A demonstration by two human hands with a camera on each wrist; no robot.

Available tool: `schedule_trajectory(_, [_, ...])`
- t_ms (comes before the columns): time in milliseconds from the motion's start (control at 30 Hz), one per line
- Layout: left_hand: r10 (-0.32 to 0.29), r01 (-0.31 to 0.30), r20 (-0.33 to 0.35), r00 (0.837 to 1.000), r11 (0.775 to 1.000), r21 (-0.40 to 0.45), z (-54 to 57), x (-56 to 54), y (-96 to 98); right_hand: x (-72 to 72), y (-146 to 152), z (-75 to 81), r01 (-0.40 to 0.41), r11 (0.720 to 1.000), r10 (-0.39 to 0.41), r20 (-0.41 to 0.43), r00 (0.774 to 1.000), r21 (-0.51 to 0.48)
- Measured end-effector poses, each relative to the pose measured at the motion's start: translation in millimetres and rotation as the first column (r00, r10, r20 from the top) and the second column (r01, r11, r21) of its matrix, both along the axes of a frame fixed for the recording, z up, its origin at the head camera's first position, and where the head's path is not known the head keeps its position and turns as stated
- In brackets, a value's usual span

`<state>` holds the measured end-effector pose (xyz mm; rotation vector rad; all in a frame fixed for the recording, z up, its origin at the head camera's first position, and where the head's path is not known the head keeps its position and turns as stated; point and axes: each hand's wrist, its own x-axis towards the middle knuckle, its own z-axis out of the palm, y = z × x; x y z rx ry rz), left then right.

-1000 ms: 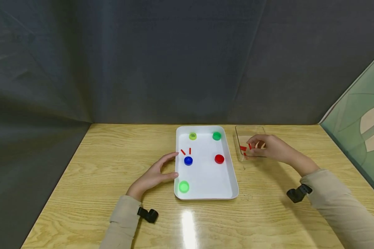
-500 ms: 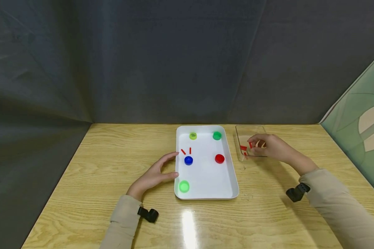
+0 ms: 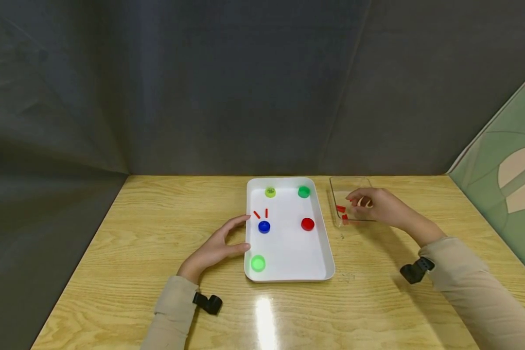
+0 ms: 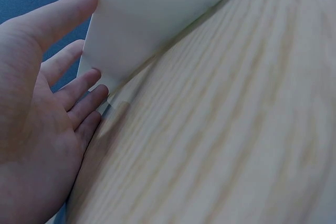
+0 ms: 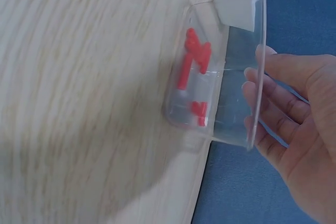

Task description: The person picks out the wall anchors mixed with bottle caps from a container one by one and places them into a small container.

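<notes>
My left hand point(image 3: 216, 247) is at the left side of a white tray point(image 3: 288, 277), its thumb and fingers spread and touching the rim. In the left wrist view this hand point(image 4: 47, 108) lies against the tray wall point(image 4: 142, 19). My right hand point(image 3: 378, 209) reaches over a clear plastic box point(image 3: 356, 182). Seen from the right wrist, its fingers point(image 5: 278, 103) bend loosely past the box rim and nothing shows between them. Several short red sticks point(image 5: 185, 71) lie on the box bottom, below the fingertips. Two more red sticks point(image 3: 266, 213) lie in the tray.
The tray also holds a blue cap point(image 3: 264, 226), a red cap point(image 3: 307, 224), a green cap point(image 3: 304, 191), a yellow-green cap point(image 3: 270, 192) and a light green cap point(image 3: 258, 263). Behind the wooden table point(image 3: 157, 218) hangs a dark curtain point(image 3: 245, 87). The box stands right of the tray.
A red stick showed at my right fingertips earlier; now it no longer shows between them. The red sticks near the box's front lie differently. My left hand has stayed at the tray.
</notes>
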<state>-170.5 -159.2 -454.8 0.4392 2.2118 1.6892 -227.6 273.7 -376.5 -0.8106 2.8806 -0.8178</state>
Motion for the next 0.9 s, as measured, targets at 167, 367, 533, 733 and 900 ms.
schedule_trajectory(167, [0.000, 0.000, 0.000, 1.000, 1.000, -0.001, 0.4, 0.4, 0.7, -0.4, -5, 4.1, -0.012, 1.000, 0.012, -0.045, 0.999, 0.006])
schedule_trajectory(367, [0.002, -0.002, 0.004, 1.000, 1.000, 0.000, 1.3, 1.0, 0.4, -3.6, -17, 14.0, -0.010, 1.000, 0.010, -0.015, 1.000, 0.008])
schedule_trajectory(533, [0.002, -0.002, -0.003, 1.000, 1.000, -0.004, 1.2, 1.3, -0.9, -7.6, -32, 22.1, -0.022, 1.000, 0.023, 0.028, 0.999, -0.013])
schedule_trajectory(733, [0.000, 0.000, -0.001, 1.000, 1.000, 0.000, 1.7, 2.6, -1.2, -11.6, -51, 25.2, -0.068, 0.998, 0.068, -0.026, 0.997, 0.000])
schedule_trajectory(900, [0.002, -0.003, -0.003, 1.000, 1.000, -0.008, 1.8, 2.3, -2.3, -15.3, -69, 27.0, -0.092, 0.996, 0.092, -0.036, 0.995, 0.002])
